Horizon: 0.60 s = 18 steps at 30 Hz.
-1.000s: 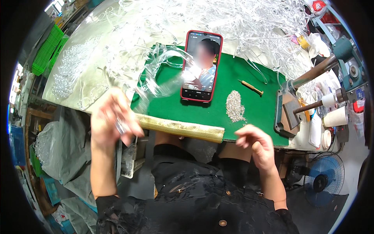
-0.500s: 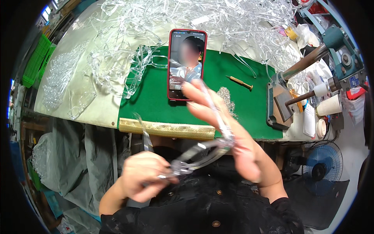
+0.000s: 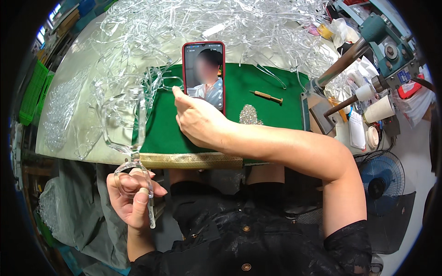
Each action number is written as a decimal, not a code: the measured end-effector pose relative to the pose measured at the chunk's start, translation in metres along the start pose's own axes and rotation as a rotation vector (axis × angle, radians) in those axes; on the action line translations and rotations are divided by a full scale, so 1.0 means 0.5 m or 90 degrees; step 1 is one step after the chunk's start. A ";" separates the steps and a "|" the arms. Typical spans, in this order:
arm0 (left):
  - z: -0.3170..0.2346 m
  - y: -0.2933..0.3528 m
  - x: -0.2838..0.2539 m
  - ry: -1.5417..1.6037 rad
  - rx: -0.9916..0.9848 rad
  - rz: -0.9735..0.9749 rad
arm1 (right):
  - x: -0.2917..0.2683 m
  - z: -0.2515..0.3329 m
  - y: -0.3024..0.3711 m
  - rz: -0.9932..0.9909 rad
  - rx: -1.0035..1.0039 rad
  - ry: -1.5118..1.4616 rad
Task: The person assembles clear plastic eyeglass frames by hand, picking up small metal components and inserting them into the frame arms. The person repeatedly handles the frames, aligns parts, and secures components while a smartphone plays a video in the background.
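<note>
My left hand (image 3: 133,198) is closed on a clear plastic eyeglass frame (image 3: 134,160), with thumb and fingers around its lower rim. The frame stands upright above the table's front edge, one rim over the other. A clear temple arm (image 3: 151,215) points down beside my fingers. My right hand (image 3: 202,120) reaches across the green mat (image 3: 161,135), its back toward me. Its fingers look apart, though partly hidden. The fingertips are at the left side of a red-cased phone (image 3: 223,80), close below another clear frame (image 3: 174,81); contact is unclear.
Clear plastic frames (image 3: 221,20) lie heaped across the back of the table. A brass-handled screwdriver (image 3: 268,97) and a pile of tiny screws (image 3: 249,115) rest on the mat. A gold textured strip (image 3: 189,161) lines the front edge. A bench press (image 3: 338,73) stands at right.
My right hand has let go of the eyeglass frame and moved left, beside the phone. My left hand has moved left with the frame, now turned upright.
</note>
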<state>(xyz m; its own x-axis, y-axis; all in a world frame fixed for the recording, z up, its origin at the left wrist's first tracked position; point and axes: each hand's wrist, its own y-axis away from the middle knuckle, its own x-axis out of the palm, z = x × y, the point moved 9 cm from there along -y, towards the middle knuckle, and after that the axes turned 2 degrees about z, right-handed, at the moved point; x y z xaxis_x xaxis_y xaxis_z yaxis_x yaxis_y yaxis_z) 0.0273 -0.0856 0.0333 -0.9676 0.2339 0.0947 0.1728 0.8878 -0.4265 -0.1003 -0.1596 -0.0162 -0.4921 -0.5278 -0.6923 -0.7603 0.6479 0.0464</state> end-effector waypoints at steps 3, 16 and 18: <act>0.005 -0.003 0.020 0.016 0.003 0.024 | 0.016 -0.019 0.014 0.000 0.007 -0.016; 0.027 -0.043 0.051 0.195 -0.036 0.048 | -0.031 -0.138 0.230 -0.238 0.238 -0.588; 0.029 -0.056 0.067 0.227 -0.057 0.053 | 0.005 -0.087 0.257 -0.216 0.233 -0.578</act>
<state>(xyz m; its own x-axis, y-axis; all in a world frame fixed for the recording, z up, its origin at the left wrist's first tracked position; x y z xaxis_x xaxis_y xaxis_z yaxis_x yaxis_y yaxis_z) -0.0128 -0.1084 0.0355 -0.8276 0.4160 0.3768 0.2792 0.8875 -0.3665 -0.2175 -0.1014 0.0194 0.3445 -0.1993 -0.9174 -0.5490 0.7499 -0.3691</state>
